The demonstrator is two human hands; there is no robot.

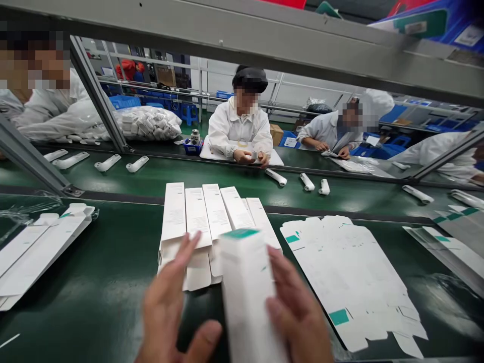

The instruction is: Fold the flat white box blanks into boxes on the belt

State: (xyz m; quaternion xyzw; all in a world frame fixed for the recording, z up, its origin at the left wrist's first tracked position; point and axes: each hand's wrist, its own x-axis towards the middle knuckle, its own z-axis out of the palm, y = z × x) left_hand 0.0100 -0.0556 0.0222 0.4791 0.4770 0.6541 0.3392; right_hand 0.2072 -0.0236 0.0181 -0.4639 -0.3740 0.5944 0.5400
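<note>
A tall white carton [247,287] with a green end panel stands in front of me, a little blurred by motion. My right hand [298,307] grips its right side, thumb on the near face and fingers behind. To the left of the carton is my left hand [170,302], fingers spread and holding nothing. Just beyond both hands lies a row of several white cartons [194,214], side by side, with flaps hanging open at their near ends. On the right rests a flat, unfolded carton blank [351,282] with green patches.
More folded blanks lie at the left [49,247] and right edges. Beyond a dark rail, a green conveyor belt [227,176] carries several white handheld devices [108,163]. Co-workers in white coats [242,126] sit across it. A metal frame beam [227,40] crosses overhead.
</note>
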